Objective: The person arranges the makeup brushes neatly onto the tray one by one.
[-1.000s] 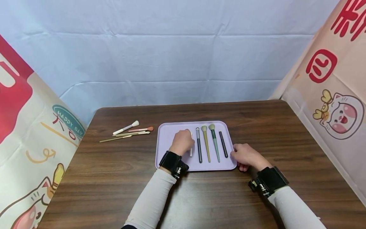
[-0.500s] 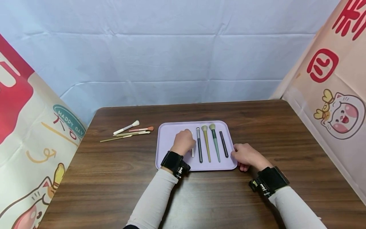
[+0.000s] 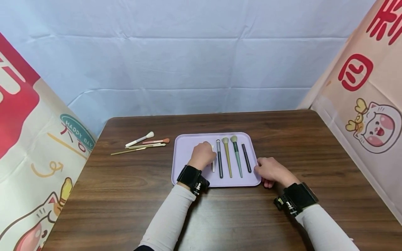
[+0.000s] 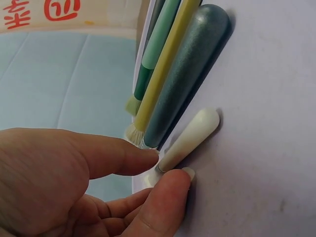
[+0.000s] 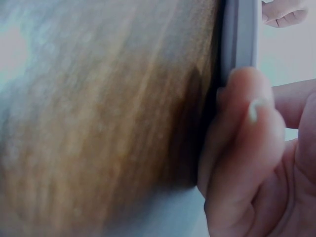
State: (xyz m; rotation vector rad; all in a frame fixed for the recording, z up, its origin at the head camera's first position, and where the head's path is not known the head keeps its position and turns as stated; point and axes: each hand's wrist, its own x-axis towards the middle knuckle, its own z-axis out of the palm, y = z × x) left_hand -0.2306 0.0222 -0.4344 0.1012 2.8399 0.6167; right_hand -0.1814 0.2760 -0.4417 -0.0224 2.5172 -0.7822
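Observation:
My left hand (image 3: 202,155) is over the middle of the lilac tray (image 3: 185,139). Its thumb and forefinger pinch a short white makeup brush (image 4: 192,138) near the head, which the fingers mostly hide; the rounded handle end lies free on the tray. Just right of it lies a dark blue-grey brush (image 3: 219,160), then a yellow-green brush (image 3: 227,158), a green brush (image 3: 237,157) and a slim dark handle (image 3: 246,158), roughly parallel. At the tray's lower right edge, my right hand (image 3: 271,170) grips the rim with curled fingers (image 5: 252,143).
Left of the tray, several more brushes lie loosely piled on the wooden table (image 3: 125,195), among them a white brush (image 3: 139,139) and a pink-brown brush (image 3: 157,141). A pale cloth (image 3: 201,69) hangs behind the table, with printed cloths at both sides.
The left hand has shifted slightly right with the white brush, bringing it nearer the dark blue-grey one. The right hand stays at the tray's edge.

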